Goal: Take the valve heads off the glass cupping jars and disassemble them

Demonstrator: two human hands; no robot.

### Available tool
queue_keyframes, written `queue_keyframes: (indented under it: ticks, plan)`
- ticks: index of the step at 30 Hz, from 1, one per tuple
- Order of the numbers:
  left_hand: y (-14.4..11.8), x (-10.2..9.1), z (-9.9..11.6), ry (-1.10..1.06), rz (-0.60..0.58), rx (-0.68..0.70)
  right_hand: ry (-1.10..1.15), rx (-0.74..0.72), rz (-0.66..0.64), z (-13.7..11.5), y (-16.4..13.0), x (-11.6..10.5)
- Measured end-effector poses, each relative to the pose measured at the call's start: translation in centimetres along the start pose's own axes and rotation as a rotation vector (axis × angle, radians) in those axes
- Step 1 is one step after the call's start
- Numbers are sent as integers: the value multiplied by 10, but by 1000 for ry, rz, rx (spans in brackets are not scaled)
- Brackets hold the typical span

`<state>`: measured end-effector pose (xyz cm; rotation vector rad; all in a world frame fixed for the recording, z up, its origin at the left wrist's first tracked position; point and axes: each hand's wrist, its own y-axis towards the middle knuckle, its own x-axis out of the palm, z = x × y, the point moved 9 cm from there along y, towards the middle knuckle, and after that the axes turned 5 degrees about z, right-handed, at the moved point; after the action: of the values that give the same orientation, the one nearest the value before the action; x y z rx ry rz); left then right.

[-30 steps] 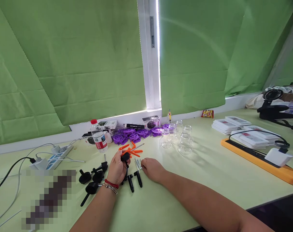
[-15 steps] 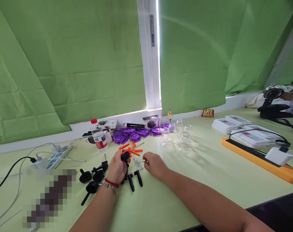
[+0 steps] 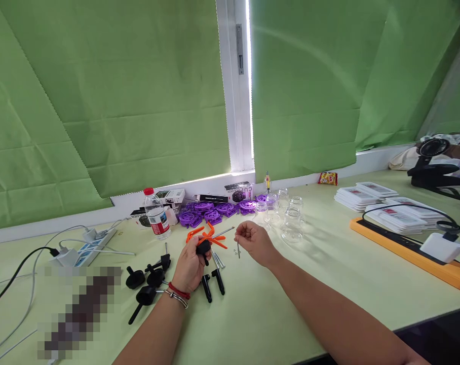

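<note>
My left hand (image 3: 191, 262) grips a black plastic handle part (image 3: 203, 248), held just above the table. Pinched in the fingers of my right hand (image 3: 255, 242) is a thin metal rod (image 3: 238, 249), which hangs downward in the air. Between the hands, more metal rods (image 3: 218, 259) lie on the table, with orange plastic pieces (image 3: 207, 235) just behind them. Several loose black handle parts (image 3: 150, 281) lie left of and under my left wrist, and two more black handle parts (image 3: 212, 284) lie to its right.
Purple round parts (image 3: 211, 210), small boxes (image 3: 237, 191) and a water bottle (image 3: 156, 219) line the back by the window. Clear glass jars (image 3: 291, 218) stand right of them. A power strip (image 3: 86, 246) with cables lies left. Stacked white packets (image 3: 370, 195), an orange mat (image 3: 423, 258) and a fan (image 3: 429, 162) fill the right.
My right hand picked a metal rod off the table and lifted it up and back. My left hand rose slightly with the black part.
</note>
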<state>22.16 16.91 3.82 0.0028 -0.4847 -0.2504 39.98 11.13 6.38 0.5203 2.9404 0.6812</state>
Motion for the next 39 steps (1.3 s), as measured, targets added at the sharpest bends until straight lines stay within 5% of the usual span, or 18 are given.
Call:
queue_keyframes:
  ticks: [8,21,39]
  plan:
    - [-27,33,-26,70,-159,-129,176,-85,117,-25,-2,-13]
    - [-50,56,-52,166,-364,-274,65,-115,156,-30,-12,-2]
    - [-54,57,-53,130,-365,-299,-29,-162,57,-39,-18,9]
